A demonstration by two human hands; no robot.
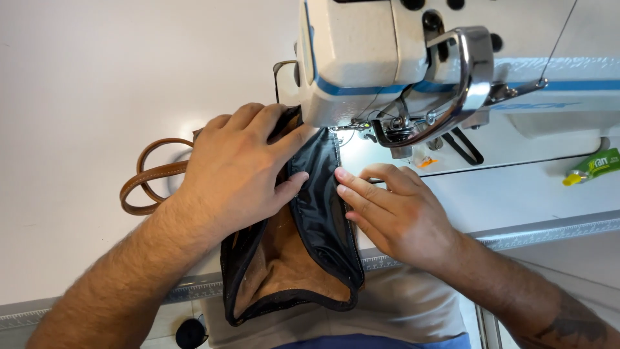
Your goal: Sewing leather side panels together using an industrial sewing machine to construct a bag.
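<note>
**Both hands flat on a soft bag at the needle**

While the open mouth of the bag (290, 271) hangs off the near edge of the desk (77, 194), you can see right into its tan, suede-like inside, rimmed in black binding. It sags and folds, so call it soft and limp, probably light; it looks like a thing that creeps unless pinned down. Up a little, the left hand (236, 171) lies spread across the bag's left side, fingers extended and pressing, thumb tucked onto the black panel (320, 187). It grips nothing, just holds it flat. Opposite, the right hand (397, 216) rests with fingers straight, tips touching the panel's right seam edge, also pressing rather than pinching. That black panel has a sheen, likely slick lining, so flat palms near the seam seem the safer hold. Off to the left, brown leather handles (145, 178) loop out on the desk, stiffer than the body. Beyond the hands, the sewing machine head (361, 58) stands over the bag's far end, its presser foot area (387, 126) just past the fingertips. Far right lies a small green tube (591, 167).
</note>
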